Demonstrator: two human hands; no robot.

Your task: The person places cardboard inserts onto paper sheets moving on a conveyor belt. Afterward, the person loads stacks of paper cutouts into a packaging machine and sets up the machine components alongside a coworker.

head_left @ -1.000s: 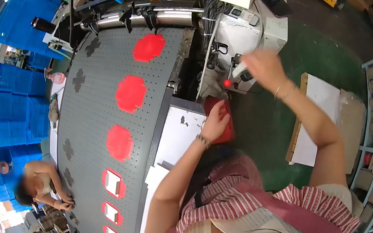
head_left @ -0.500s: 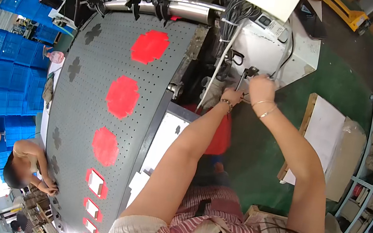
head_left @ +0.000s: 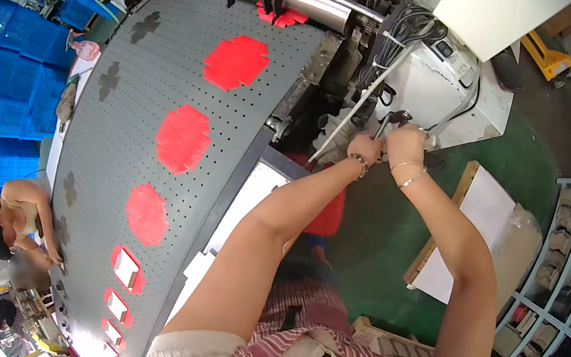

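Note:
My left hand point(head_left: 365, 149) is closed around a short metal-shafted tool with a dark head point(head_left: 383, 128), beside the machine's end. My right hand point(head_left: 406, 145) is curled shut just to the right, close to the tool's head; what lies inside its fingers is hidden. Both hands are in front of a white machine box point(head_left: 486, 113) with a small switch unit point(head_left: 453, 62) on top. Bundled black cables point(head_left: 407, 33) and a pale hose point(head_left: 356, 107) run beside them.
A perforated grey belt point(head_left: 119, 145) carries red cut-out sheets point(head_left: 183, 138) and small white-topped boxes point(head_left: 127, 268). Rollers point(head_left: 313, 5) cross its far end. A co-worker point(head_left: 25, 219) leans over the left side. A board on a pallet point(head_left: 468, 230) and a blue-grey shelf rack point(head_left: 561, 327) stand right.
My view has shifted, so the belt and box sit differently. My right hand has come down closer to my left. More of a red sheet shows under the rollers. The co-worker's posture differs.

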